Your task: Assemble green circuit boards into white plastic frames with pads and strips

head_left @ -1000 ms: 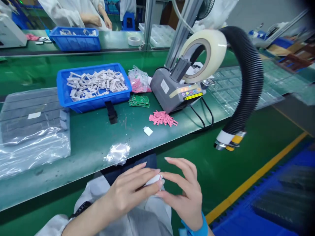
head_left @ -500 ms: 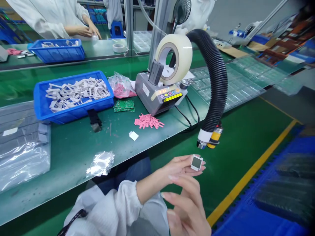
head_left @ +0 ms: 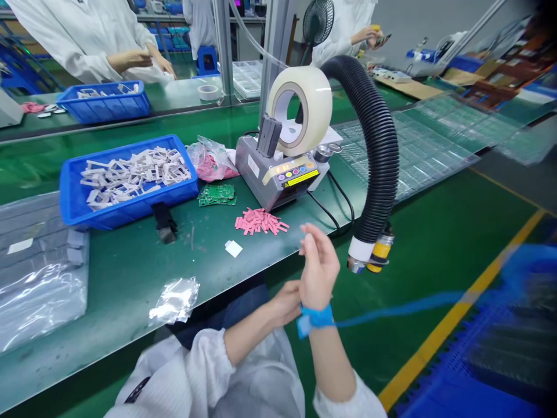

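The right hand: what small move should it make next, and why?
Perhaps the right hand should shift a little aside. It overlaps the left hand from this view and hides part of it, so whether the left hand holds anything cannot be seen.

Right hand point(head_left: 319, 270) is overlapping left hand point(head_left: 285, 299) | at right hand's 10 o'clock, pink pieces point(head_left: 260, 222) are lying | at 11, tape dispenser point(head_left: 270, 187) is standing
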### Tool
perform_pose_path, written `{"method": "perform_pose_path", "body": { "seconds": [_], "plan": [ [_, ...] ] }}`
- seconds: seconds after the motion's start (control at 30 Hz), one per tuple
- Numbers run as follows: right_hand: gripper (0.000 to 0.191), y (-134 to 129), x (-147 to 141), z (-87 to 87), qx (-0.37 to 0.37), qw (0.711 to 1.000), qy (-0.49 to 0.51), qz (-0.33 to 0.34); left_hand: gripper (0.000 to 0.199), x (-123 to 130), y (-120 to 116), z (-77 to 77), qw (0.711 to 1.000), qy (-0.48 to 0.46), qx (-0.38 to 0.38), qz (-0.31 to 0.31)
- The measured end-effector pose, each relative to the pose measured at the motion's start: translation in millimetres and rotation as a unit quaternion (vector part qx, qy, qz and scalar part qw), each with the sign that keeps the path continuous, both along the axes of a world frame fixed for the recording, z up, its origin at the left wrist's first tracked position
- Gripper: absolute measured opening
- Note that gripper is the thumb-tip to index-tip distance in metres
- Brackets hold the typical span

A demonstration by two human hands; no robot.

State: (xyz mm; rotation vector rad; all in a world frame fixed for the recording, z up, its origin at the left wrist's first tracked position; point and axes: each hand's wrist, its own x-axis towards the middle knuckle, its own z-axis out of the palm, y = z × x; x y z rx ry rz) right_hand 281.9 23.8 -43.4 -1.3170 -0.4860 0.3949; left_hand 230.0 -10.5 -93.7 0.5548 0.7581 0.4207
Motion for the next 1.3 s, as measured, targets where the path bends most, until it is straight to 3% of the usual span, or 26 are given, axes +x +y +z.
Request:
{"method": "perform_pose_path", "body": {
  "seconds": [0.1,0.17,0.27,0.43,0.53,0.63,0.73,0.9,1.03,1.3],
  "plan": [
    [0.035,44,28,-4.6,0.011,0.997,0.074,-0.011,0.016,-40,12,-24.1,0.997,-0.025,-0.055,-0.056],
    [0.04,65,45,-5.1,0.008,0.993,0.118,-0.012,0.029,-68,9,-30.1,0.994,-0.032,-0.085,-0.052],
    [0.042,84,61,-4.2,-0.006,0.985,0.171,0.012,0.04,-98,-2,-26.9,0.992,-0.031,-0.122,-0.027],
    [0.039,89,69,2.4,-0.003,0.978,0.207,0.021,0.032,-118,-9,-8.4,0.985,-0.038,-0.169,0.021],
    [0.034,78,59,13.1,0.021,0.977,0.21,0.004,0.026,-125,-7,9.4,0.979,-0.044,-0.19,0.062],
    [0.031,55,28,26.7,0.048,0.975,0.217,0.01,0.018,-132,-2,33.4,0.97,-0.049,-0.204,0.123],
    [0.033,21,-19,36.3,0.047,0.968,0.24,0.063,0.014,-136,3,59.7,0.954,-0.066,-0.214,0.199],
    [0.021,-27,-86,39.5,0.02,0.937,0.295,0.185,0.014,-135,10,93.4,0.926,-0.126,-0.194,0.298],
    [0.014,-43,-109,40.8,0.014,0.91,0.31,0.276,0.017,-135,11,103.9,0.914,-0.163,-0.177,0.326],
    [0.009,-45,-125,40.1,-0.005,0.92,0.252,0.3,0.019,-145,7,112.5,0.906,-0.19,-0.151,0.346]
  ]
}}
